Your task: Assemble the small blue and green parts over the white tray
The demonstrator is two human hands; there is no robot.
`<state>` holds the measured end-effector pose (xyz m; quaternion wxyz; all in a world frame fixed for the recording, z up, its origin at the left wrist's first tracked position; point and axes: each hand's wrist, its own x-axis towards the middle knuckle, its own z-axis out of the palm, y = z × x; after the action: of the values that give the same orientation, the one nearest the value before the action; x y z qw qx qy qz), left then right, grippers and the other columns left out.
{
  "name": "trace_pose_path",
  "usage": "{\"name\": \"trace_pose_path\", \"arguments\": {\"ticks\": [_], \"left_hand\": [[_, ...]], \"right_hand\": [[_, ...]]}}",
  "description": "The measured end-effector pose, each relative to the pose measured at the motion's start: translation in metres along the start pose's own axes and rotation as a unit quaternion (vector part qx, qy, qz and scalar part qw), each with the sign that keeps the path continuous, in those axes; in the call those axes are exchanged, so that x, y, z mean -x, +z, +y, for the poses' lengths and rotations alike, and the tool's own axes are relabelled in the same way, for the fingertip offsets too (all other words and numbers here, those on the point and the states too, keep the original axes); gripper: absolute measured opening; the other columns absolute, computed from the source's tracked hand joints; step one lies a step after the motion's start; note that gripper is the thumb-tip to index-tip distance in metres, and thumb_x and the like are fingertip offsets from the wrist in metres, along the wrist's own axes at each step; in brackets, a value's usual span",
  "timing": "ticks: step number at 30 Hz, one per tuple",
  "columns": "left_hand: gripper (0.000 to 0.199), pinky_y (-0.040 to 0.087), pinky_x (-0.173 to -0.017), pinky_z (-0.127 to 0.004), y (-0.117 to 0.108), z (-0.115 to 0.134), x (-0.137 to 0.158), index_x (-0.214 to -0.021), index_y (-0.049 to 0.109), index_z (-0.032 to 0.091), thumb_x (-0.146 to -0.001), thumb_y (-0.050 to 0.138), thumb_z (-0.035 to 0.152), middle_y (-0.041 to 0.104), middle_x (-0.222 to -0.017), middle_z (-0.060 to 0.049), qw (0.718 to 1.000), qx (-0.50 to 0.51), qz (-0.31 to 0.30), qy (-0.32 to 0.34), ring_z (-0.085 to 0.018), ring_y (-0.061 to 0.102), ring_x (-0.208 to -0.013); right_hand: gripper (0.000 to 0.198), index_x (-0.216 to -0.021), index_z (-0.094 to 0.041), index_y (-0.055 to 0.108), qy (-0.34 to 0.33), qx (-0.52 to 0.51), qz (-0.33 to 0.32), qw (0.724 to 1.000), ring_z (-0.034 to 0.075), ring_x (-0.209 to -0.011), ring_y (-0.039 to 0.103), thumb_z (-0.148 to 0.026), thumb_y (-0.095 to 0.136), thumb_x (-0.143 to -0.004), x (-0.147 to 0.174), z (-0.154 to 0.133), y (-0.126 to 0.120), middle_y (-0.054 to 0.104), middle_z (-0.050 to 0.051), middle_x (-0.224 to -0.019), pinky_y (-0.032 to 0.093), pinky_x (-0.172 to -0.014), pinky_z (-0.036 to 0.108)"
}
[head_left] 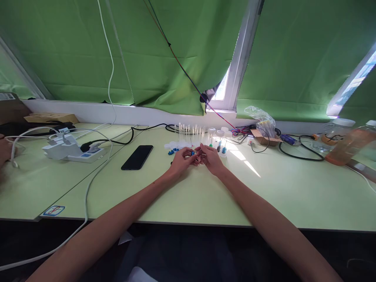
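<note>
My left hand [182,161] is closed in a pinch around a small blue piece with a thin upright stem [192,153]. Fingertips of my right hand [210,159] meet it from the other side, also pinched; what they grip is too small to make out. Several loose blue pieces [173,151] lie just left of my left hand. Behind my hands stands a row of clear thin tubes [190,130]. Small clear bottles with white caps [220,134] stand by my right hand, and thin-stemmed pieces with green or blue ends [224,149] show among them.
A black phone [137,157] lies to the left, beyond it a white power strip [73,150] with cables. On the right are a small cardboard box [266,138], a looped black cable [302,158] and plastic bottles [349,143]. Another person's hand [4,150] rests at the far left.
</note>
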<state>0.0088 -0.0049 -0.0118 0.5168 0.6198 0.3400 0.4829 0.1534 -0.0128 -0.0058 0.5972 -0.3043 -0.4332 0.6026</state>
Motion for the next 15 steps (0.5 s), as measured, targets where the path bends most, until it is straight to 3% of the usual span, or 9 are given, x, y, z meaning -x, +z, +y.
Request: {"name": "trace_pose_path", "arguments": {"ticks": [15], "left_hand": [[0.042,0.055,-0.064,-0.035,0.0006,0.0047,-0.0004,-0.089,0.058,0.018,-0.064,0.079,0.046,0.068,-0.071,-0.003,0.998,-0.014,0.041,-0.039,-0.021,0.068,-0.062]], "right_hand": [[0.034,-0.08,-0.017,0.07,0.026,-0.015,-0.026,0.999,0.008,-0.05,0.051,-0.048,0.078,-0.069,0.0032,-0.0054,0.0037,0.071,0.004,-0.076,0.042,-0.049,0.024]]}}
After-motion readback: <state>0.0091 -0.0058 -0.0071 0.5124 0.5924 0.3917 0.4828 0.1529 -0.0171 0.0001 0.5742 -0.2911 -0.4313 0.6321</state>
